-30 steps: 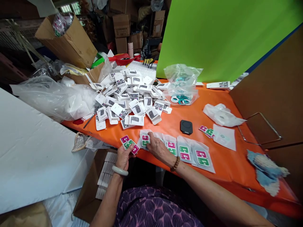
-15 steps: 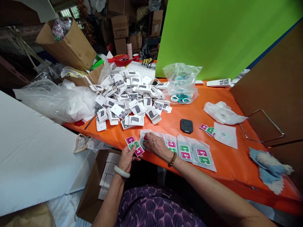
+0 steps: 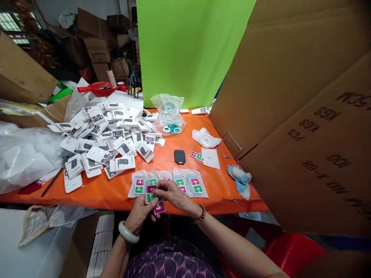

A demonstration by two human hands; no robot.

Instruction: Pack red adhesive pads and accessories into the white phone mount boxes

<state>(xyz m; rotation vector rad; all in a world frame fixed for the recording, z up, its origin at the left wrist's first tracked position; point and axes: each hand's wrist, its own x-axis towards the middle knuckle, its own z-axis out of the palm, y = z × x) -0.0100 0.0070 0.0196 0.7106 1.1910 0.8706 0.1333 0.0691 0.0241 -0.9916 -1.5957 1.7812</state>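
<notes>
My left hand (image 3: pixel 140 212) holds a few small square packets, pink and green (image 3: pixel 159 208), gripped with the thumb on top at the table's front edge. My right hand (image 3: pixel 174 195) has its thumb and fingertips pinched at the upper end of these packets. Just beyond lie several white translucent pouches (image 3: pixel 204 192) in a row, each with pink and green packets on it. The leftmost pouch (image 3: pixel 132 188) carries one pink and one green packet. My right hand partly covers the middle pouches.
A heap of small white boxes (image 3: pixel 124 163) covers the left of the orange table (image 3: pixel 162 160). A black square device (image 3: pixel 179 156), a bag of teal and white rings (image 3: pixel 171 125), a white plastic bag (image 3: pixel 205 138) and a blue cloth (image 3: pixel 240 179) lie around. A large carton (image 3: pixel 290 116) stands right.
The view has turned to the right. My right hand has moved from the leftmost pouch to the packets in my left hand. That pouch now shows a pink and a green packet uncovered.
</notes>
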